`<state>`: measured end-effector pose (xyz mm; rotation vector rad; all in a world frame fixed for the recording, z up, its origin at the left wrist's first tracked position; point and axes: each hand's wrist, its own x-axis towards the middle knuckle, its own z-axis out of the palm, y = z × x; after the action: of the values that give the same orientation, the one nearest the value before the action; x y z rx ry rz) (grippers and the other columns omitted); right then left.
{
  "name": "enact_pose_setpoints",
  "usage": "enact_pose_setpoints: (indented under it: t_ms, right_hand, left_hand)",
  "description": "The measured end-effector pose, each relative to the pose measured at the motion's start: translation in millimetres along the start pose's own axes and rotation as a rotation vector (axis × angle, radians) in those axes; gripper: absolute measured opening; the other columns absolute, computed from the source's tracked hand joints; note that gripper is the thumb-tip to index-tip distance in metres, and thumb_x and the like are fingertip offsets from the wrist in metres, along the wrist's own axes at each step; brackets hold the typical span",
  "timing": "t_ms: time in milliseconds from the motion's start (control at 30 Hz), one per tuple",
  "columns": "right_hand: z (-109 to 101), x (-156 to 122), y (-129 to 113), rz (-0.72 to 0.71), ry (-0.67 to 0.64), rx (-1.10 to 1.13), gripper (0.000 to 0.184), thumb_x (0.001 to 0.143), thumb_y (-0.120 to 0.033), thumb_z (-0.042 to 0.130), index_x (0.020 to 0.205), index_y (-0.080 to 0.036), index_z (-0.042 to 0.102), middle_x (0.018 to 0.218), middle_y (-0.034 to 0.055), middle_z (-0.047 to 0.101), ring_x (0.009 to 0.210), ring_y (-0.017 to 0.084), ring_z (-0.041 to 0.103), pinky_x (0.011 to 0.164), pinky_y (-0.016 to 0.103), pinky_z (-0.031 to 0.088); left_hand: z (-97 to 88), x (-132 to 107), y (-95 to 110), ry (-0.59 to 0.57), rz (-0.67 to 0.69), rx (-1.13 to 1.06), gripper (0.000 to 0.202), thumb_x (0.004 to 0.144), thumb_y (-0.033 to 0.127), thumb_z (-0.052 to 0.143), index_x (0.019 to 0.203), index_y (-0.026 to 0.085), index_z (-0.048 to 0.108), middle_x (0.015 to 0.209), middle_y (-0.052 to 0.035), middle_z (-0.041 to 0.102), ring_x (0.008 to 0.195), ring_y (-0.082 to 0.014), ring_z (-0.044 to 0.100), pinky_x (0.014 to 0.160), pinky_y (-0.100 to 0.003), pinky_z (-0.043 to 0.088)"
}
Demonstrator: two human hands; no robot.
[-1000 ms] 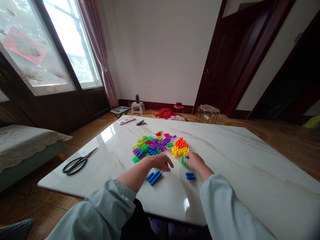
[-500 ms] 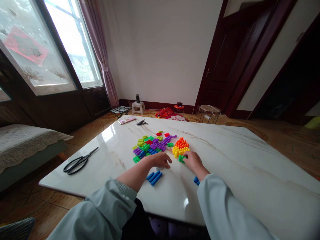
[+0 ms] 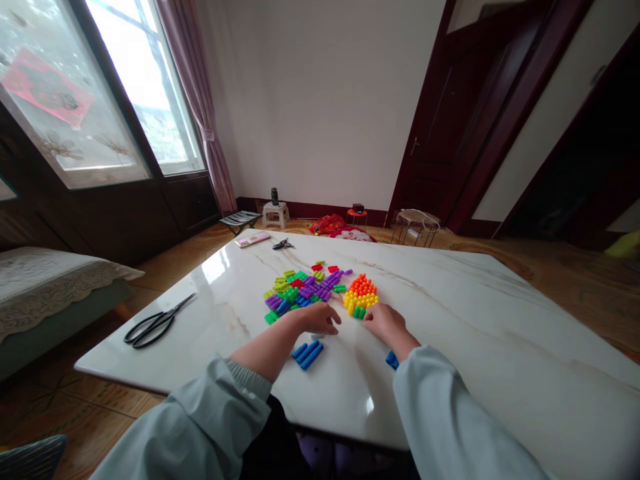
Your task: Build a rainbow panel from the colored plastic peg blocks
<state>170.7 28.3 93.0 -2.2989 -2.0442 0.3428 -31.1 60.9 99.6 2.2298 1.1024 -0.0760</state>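
Observation:
My right hand (image 3: 387, 324) is closed in a pinch at the lower right edge of a standing cluster of small plastic pieces. I cannot make out what its fingertips hold. The cluster has orange pieces (image 3: 362, 285) at the back, yellow pieces (image 3: 359, 301) in the middle and green pieces (image 3: 359, 312) in front. Left of it, my left hand (image 3: 321, 319) hovers over the table with curved fingers apart and nothing in them. Beyond that hand spreads a loose pile of purple, green, blue and red pieces (image 3: 320, 287). Several blue pieces (image 3: 307, 354) lie nearer me.
Black-handled scissors (image 3: 159, 325) lie on the left of the white marble-look table (image 3: 480, 347). A phone (image 3: 253, 239) and dark pliers-like tool (image 3: 283, 245) are at the far edge. Another blue piece (image 3: 393, 360) sits by my right sleeve. Stools (image 3: 275, 213) stand beyond.
The green pieces at my right fingertips now stand against the yellow ones, and that hand has drawn back slightly. My left hand has barely moved.

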Motion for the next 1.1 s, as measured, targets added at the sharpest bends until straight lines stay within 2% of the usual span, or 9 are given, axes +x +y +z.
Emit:
enact_pose_setpoints:
  t_ms: [300, 400, 500, 600, 700, 800, 900, 1000, 1100]
  right_hand:
    - [14, 7, 3, -0.05, -0.023, 0.032, 0.04, 0.074, -0.017, 0.06, 0.11, -0.03, 0.07, 0.105, 0.0023, 0.071, 0.101, 0.02, 0.064, 0.075, 0.026, 0.045]
    - [6, 4, 4, -0.052, -0.037, 0.044, 0.036, 0.073, -0.019, 0.061, 0.107, -0.029, 0.071, 0.104, 0.0023, 0.071, 0.098, 0.019, 0.065, 0.074, 0.025, 0.045]
    - [-10, -2, 14, -0.015, -0.055, 0.033, 0.022, 0.071, -0.023, 0.066, 0.092, -0.026, 0.073, 0.1, 0.0026, 0.071, 0.092, 0.019, 0.066, 0.069, 0.025, 0.044]
    - [-23, -10, 34, 0.021, -0.212, 0.005, 0.018, 0.067, -0.03, 0.072, 0.082, -0.022, 0.07, 0.081, 0.004, 0.071, 0.079, 0.02, 0.066, 0.062, 0.025, 0.043]
    - [-20, -19, 52, 0.09, -0.423, 0.043, 0.037, 0.063, -0.035, 0.077, 0.093, -0.019, 0.063, 0.063, 0.003, 0.066, 0.062, 0.019, 0.064, 0.056, 0.026, 0.044]
    - [-7, -25, 59, 0.165, -0.498, 0.099, 0.051, 0.062, -0.033, 0.078, 0.104, -0.018, 0.054, 0.059, 0.0011, 0.063, 0.053, 0.018, 0.06, 0.051, 0.027, 0.046]
    - [6, -26, 55, 0.146, -0.494, 0.161, 0.051, 0.059, -0.026, 0.08, 0.101, -0.019, 0.052, 0.058, -0.0016, 0.062, 0.047, 0.015, 0.057, 0.05, 0.026, 0.046]
    - [12, -22, 45, 0.053, -0.439, 0.18, 0.045, 0.055, -0.021, 0.079, 0.092, -0.019, 0.054, 0.062, -0.003, 0.062, 0.044, 0.013, 0.055, 0.048, 0.025, 0.045]
    - [13, -18, 30, -0.098, -0.319, 0.111, 0.038, 0.054, -0.021, 0.077, 0.087, -0.018, 0.059, 0.077, 0.0015, 0.065, 0.057, 0.016, 0.062, 0.053, 0.025, 0.045]
  left_hand:
    - [0.7, 1, -4, 0.014, 0.009, 0.021, 0.039, 0.077, 0.025, 0.066, 0.115, 0.019, 0.067, 0.1, -0.0038, 0.073, 0.085, -0.0153, 0.067, 0.073, -0.02, 0.048]
    - [0.5, 1, -5, 0.005, 0.008, 0.01, 0.04, 0.078, 0.025, 0.065, 0.117, 0.018, 0.067, 0.101, -0.005, 0.073, 0.085, -0.0157, 0.067, 0.073, -0.02, 0.049]
    - [0.4, 2, -6, 0.002, 0.01, 0.002, 0.04, 0.078, 0.024, 0.064, 0.118, 0.017, 0.066, 0.101, -0.0058, 0.073, 0.086, -0.016, 0.067, 0.074, -0.02, 0.049]
    - [0.7, 3, -10, 0.005, 0.007, -0.012, 0.04, 0.078, 0.025, 0.065, 0.117, 0.017, 0.067, 0.1, -0.0058, 0.073, 0.087, -0.0164, 0.067, 0.075, -0.021, 0.049]
    - [1.1, 5, -13, 0.008, 0.014, -0.018, 0.039, 0.077, 0.025, 0.065, 0.116, 0.017, 0.067, 0.1, -0.0052, 0.073, 0.087, -0.0163, 0.067, 0.076, -0.021, 0.049]
    - [1.5, 7, -14, 0.012, 0.017, -0.02, 0.04, 0.077, 0.026, 0.065, 0.117, 0.018, 0.067, 0.101, -0.0054, 0.072, 0.087, -0.0163, 0.067, 0.076, -0.021, 0.049]
    - [1.6, 7, -13, 0.02, 0.013, -0.018, 0.041, 0.077, 0.027, 0.065, 0.117, 0.018, 0.067, 0.102, -0.0052, 0.072, 0.087, -0.0158, 0.066, 0.075, -0.02, 0.049]
    - [-0.2, 6, -14, 0.033, 0.016, -0.007, 0.04, 0.076, 0.025, 0.064, 0.116, 0.02, 0.067, 0.099, -0.0033, 0.072, 0.085, -0.0146, 0.066, 0.074, -0.02, 0.049]
    - [-5.7, 1, -16, 0.083, -0.027, 0.096, 0.035, 0.072, 0.018, 0.064, 0.106, 0.021, 0.072, 0.091, -0.0024, 0.073, 0.08, -0.0153, 0.065, 0.072, -0.02, 0.049]
